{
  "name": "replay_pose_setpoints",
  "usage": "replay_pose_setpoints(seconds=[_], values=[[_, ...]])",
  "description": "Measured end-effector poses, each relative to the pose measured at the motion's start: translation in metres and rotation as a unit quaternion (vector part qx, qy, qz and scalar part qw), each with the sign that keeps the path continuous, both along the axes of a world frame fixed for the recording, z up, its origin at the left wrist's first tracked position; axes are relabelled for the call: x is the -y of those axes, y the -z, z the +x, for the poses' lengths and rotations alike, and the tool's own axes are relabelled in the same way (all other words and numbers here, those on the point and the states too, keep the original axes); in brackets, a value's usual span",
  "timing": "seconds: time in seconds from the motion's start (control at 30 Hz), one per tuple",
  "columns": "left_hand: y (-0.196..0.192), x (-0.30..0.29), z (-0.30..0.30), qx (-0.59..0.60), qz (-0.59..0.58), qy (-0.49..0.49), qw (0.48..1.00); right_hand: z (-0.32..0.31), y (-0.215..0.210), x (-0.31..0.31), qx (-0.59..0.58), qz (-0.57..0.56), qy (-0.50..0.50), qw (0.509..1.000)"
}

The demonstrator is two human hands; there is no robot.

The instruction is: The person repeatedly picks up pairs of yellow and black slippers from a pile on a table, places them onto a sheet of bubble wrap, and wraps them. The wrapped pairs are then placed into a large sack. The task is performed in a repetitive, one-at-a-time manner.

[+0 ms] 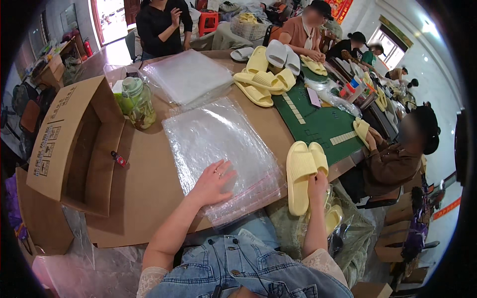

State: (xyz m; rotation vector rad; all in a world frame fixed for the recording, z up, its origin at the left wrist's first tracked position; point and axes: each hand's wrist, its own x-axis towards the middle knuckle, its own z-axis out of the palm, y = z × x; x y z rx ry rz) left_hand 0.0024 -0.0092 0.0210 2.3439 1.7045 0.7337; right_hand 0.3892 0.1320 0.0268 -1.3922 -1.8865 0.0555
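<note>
My left hand (pixel 214 183) lies with fingers spread on a stack of clear plastic bags (pixel 223 141), near the edge closest to me. At the table's near right, my right hand (pixel 318 185) is closed on a pair of pale yellow slippers (pixel 298 176), gripping them by the strap side. The pair stands upright beside the bags, toes pointing away from me. Below that hand, more yellow slippers (pixel 334 218) show through clear plastic. My right fingertips are partly hidden by the slipper.
An open cardboard box (pixel 74 149) stands left, near a green-lidded jar (pixel 136 102) and a small red bottle (pixel 119 159). Another bag stack (pixel 188 77) lies beyond. Yellow slippers (pixel 263 79) pile beside a green mat (pixel 313 119). Co-workers sit along the right; one person stands at the far side.
</note>
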Motion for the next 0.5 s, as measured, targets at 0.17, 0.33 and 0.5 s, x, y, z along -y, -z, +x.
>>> replay_pose_setpoints(seconds=[0.17,0.33,0.5], values=[[-0.002,0.005,0.011,0.001,-0.022,0.013,1.000,-0.027,-0.035,0.058,-0.149,-0.098,-0.099,0.979],[0.013,-0.003,0.023,0.047,-0.020,-0.032,0.998,-0.044,-0.043,0.090,-0.156,-0.220,-0.216,0.938],[0.008,-0.002,0.024,0.175,0.041,-0.115,0.977,-0.063,-0.057,0.099,-0.065,-0.250,-0.387,0.885]])
